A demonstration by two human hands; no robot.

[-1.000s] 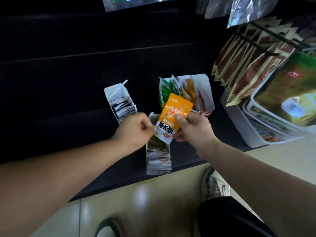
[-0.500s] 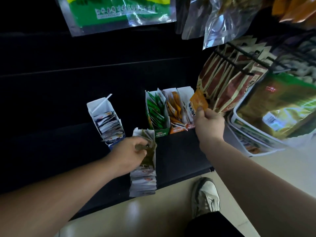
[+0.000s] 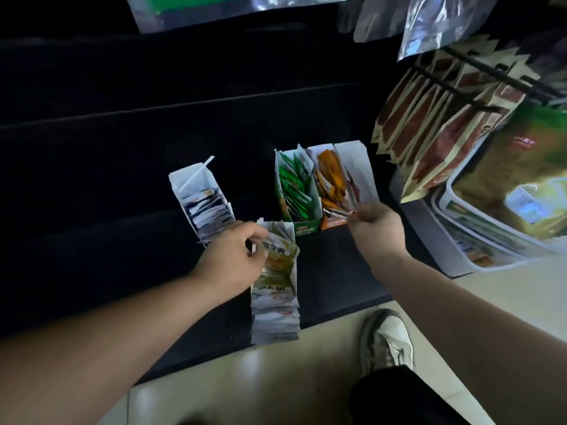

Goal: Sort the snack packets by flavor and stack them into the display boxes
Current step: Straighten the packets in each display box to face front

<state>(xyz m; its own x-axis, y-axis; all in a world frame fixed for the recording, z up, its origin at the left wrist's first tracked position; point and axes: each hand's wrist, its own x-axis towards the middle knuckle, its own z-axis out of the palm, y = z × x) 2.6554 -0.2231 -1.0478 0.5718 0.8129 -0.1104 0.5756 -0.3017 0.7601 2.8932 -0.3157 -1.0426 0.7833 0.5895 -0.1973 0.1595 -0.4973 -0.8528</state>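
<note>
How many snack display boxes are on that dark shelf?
5: a white box far left, the near box under the left hand, then a green box, orange box and white-walled box by the right hand. Others may be hidden.

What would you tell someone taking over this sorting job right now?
Left hand: grips a yellow packet at the top of the near box.
Right hand: fingers curled at the near end of the orange box; unclear whether it grips anything.
Done: green box and orange box hold matching packets; left box holds blue-white ones.
Left: the near box's stack, which looks unsorted.
</note>
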